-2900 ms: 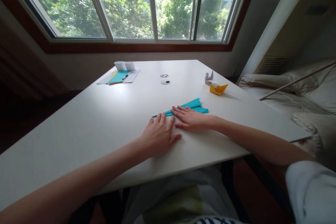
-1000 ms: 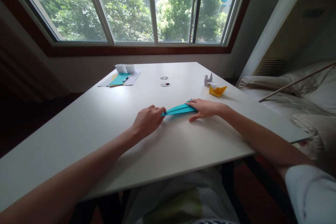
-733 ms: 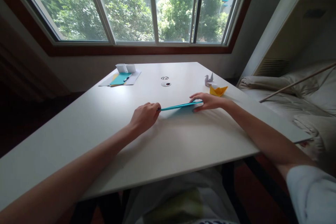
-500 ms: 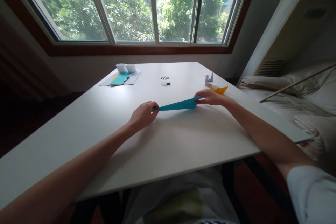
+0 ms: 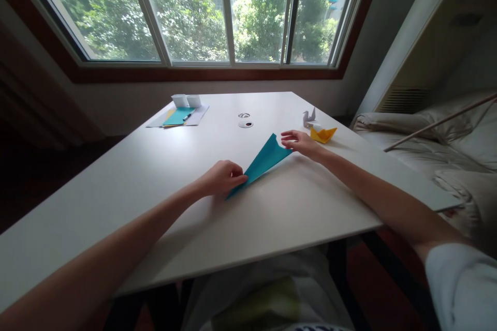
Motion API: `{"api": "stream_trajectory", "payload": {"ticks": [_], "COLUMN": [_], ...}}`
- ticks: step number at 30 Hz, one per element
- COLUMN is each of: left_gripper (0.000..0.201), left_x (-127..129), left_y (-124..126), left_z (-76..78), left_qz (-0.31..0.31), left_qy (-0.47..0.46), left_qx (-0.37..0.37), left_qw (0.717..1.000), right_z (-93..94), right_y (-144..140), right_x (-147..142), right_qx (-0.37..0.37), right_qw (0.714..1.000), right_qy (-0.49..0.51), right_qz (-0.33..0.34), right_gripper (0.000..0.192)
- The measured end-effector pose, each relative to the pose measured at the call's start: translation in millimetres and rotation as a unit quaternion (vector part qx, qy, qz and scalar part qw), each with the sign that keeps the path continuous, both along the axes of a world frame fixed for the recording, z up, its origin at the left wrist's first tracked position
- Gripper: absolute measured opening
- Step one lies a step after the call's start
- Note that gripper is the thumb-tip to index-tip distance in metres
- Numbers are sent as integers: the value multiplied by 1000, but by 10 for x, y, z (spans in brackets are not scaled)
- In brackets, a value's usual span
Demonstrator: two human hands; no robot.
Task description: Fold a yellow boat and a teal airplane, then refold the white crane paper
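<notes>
- Grip, left: the person's left hand (image 5: 223, 178) is closed in a pinch, thumb against bent fingers, holding the turquoise-blue, wedge-shaped folded paper (image 5: 266, 161) near its narrow end.
- Grip, right: the right hand (image 5: 298, 142) is loosely open, fingers extended and slightly parted, at the paper's wide end; cannot tell whether they touch the corner there.
- Folded paper: located over the near middle part of the white, smooth-topped table (image 5: 202, 248). Sharp tip points toward the person and to the left; wide, notched end points away and to the right. Cannot tell how much of it rests on the surface.
- Just beyond the right hand: an orange-yellow folded paper boat (image 5: 323, 135), upright.
- Behind the boat, near it: a pale grey-white folded paper crane (image 5: 308, 119).
- Farther back, mid-table: two round metallic discs (image 5: 245, 124) set in the top, one behind the other.
- Far left corner: a teal rectangular paper sheet (image 5: 179, 116) over yellow and white sheets; a slim dark-and-white pen (image 5: 188, 116) on top; two white upright paper pieces (image 5: 179, 100) behind.
- Beyond the table: a brown-framed sliding window (image 5: 205, 73), green trees outside.
- Right side: a cream padded sofa (image 5: 466, 150).
</notes>
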State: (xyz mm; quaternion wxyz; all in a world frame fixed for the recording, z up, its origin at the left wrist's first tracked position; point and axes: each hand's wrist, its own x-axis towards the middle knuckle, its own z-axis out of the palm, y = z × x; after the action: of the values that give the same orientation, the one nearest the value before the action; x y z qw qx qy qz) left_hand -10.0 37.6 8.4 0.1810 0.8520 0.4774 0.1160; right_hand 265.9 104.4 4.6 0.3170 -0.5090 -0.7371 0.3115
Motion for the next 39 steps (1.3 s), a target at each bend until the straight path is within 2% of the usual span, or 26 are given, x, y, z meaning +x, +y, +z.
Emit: {"api": "stream_trajectory", "payload": {"ticks": [3,5,9,12,14,18,24,35,39], "left_gripper": [31,31,31,32,32,33,34,32,32], "left_x": [-1,5,20,22,18,10,14,31,30], "left_y": [7,4,-5,-2,5,28,62,48,49], "left_z": [-24,-32,-44,-64,-79,-107,-140,-110,-110], "left_qz": [7,20,41,43,40,41,51,53,59], "left_qy": [19,24,19,19,20,27,36,41,36], "left_qx": [42,47,43,46,42,33,33,25,19], "left_qw": [999,998,998,998,998,998,997,997,997], "right_z": [-31,-26,0,-18,-51,-104,-80,-166,-198], "right_y": [-60,-166,-495,-694,-743,-677,-533,-46,-8], "right_x": [-69,-161,-407,-550,-593,-596,-563,-328,-308], "right_qx": [129,172,144,128,118,92,56,49,66], "right_qw": [986,967,921,894,887,890,903,922,920], "right_qy": [-109,-176,-282,-298,-300,-296,-290,-332,-342], "right_qz": [0,62,228,308,330,334,313,195,181], "right_gripper": [49,54,64,68,70,67,64,67,68]}}
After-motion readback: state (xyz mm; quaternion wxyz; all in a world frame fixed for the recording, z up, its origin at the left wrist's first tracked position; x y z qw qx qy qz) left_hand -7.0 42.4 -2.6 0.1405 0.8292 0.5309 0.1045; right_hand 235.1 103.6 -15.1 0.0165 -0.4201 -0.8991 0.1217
